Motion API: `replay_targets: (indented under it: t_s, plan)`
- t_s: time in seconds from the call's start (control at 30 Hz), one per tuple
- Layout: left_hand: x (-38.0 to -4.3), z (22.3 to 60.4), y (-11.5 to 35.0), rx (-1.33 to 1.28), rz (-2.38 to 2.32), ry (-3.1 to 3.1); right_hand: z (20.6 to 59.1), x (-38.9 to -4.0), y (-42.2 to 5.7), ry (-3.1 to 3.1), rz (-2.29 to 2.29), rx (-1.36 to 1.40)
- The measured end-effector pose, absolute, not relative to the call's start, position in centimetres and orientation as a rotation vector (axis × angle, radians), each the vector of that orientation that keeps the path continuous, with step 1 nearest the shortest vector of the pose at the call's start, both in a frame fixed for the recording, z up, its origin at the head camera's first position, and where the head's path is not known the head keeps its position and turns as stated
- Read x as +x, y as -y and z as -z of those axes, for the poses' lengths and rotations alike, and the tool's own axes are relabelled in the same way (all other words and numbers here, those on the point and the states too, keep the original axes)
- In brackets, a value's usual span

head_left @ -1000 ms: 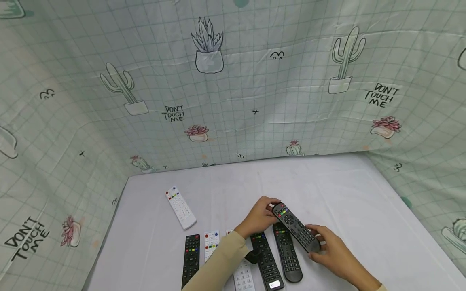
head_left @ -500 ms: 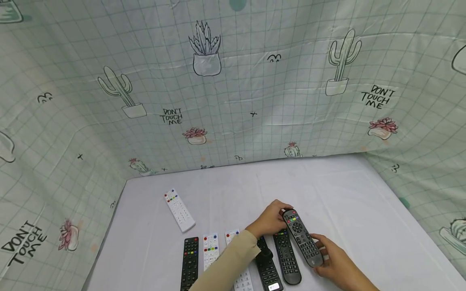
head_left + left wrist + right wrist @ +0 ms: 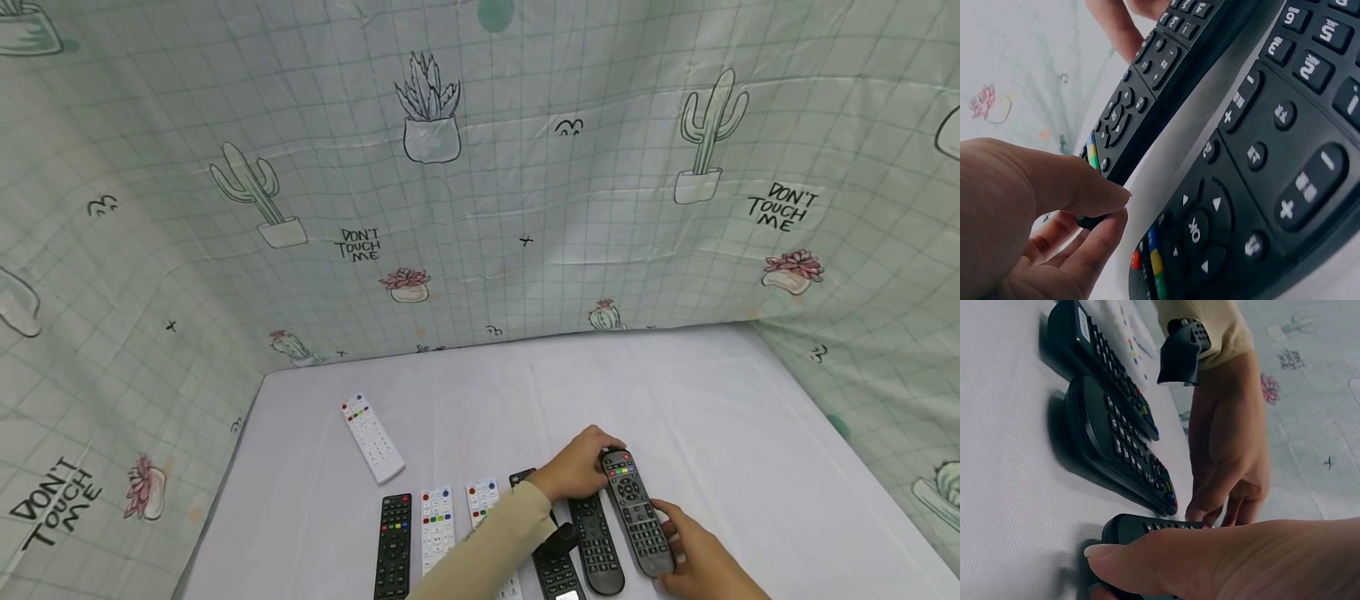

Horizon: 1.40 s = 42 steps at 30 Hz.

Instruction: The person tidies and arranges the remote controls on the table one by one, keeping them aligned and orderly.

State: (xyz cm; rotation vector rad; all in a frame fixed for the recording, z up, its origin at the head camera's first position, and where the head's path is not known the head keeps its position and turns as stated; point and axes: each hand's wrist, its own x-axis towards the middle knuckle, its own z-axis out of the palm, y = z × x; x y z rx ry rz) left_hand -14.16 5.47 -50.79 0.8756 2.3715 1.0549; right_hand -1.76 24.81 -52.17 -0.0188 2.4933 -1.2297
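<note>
Both hands hold a black remote control (image 3: 637, 512) with coloured buttons near its far end. My left hand (image 3: 573, 471) pinches that far end between thumb and fingers, as the left wrist view also shows. At the near end, my right hand (image 3: 701, 554) grips the right side, its thumb (image 3: 1147, 559) along the case in the right wrist view. Whether the remote touches the table I cannot tell. Just left of it lies a second, similar black remote (image 3: 597, 546), its far end hidden by my left hand.
Further left in the row lie a black remote (image 3: 555, 575) partly under the left sleeve, two white remotes (image 3: 437, 521) and another black remote (image 3: 393, 542). One white remote (image 3: 372, 439) lies slanted farther back. A patterned cloth (image 3: 480, 208) walls the white table (image 3: 675, 375).
Both hands have moved right and toward me with the held remote. It has turned from a strong slant to nearly parallel with the remote beside it.
</note>
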Motion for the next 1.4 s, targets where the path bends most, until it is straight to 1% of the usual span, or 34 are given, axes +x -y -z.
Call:
replay_targets:
  t_s: [0.4,0.83,1.13,1.4]
  plan:
    - [-13.8,51.0,-6.5,0.931,-0.878,-2.452,52.4,-1.4,-24.9,-2.482,1.232,-0.032]
    - [-13.7,51.0,-7.1,1.008,-0.715,-2.535,52.0,-1.6,-24.3,-2.526,1.102,0.037]
    - [-13.6,51.2,-7.1,1.046,-0.677,-2.542,52.0,-1.6,-24.7,-2.513,1.135,-0.019]
    - [-13.5,51.5,-6.6,1.033,-0.72,-2.508,51.6,-1.3,-24.8,-2.576,1.025,-0.016]
